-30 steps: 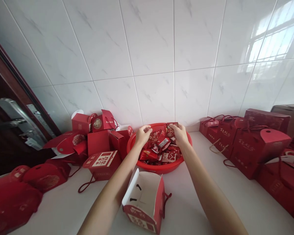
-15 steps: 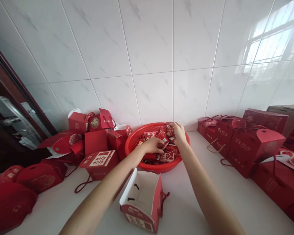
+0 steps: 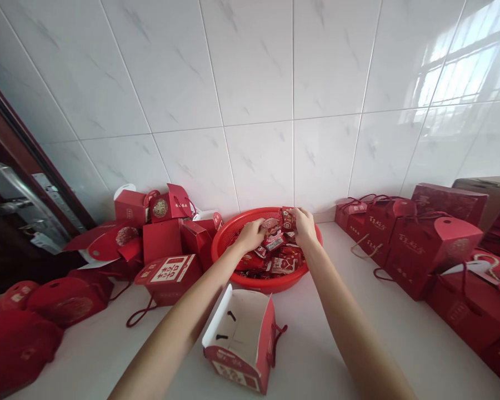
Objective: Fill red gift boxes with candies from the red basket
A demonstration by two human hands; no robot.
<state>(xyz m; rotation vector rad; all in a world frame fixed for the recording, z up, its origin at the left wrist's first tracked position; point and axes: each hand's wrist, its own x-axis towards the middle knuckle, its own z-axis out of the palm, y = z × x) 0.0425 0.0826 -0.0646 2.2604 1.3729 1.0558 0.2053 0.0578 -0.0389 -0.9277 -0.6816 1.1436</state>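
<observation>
A red plastic basket [image 3: 270, 286] full of small red wrapped packets [image 3: 286, 263] stands against the wall. Over its middle, my left hand [image 3: 251, 235] is closed at the edge of a red packet with a round print [image 3: 271, 226]. At the basket's right rim, my right hand [image 3: 304, 226] pinches a red patterned packet [image 3: 288, 219] between thumb and fingers. In front of the basket, between my forearms, sits an open red gift box [image 3: 238, 355] with a pale inside and a cord handle on its right side.
Several red gift boxes [image 3: 170, 275] are piled on the left. More red boxes with cord handles [image 3: 425, 250] line the right side, with a brown carton [image 3: 479, 191] behind them. A tiled wall [image 3: 258, 161] closes off the back. A door handle [image 3: 8, 183] shows at the left.
My left hand has come up and slightly left from among the packets, and its fingers are now at a round-printed packet. My right hand keeps its packet in nearly the same place.
</observation>
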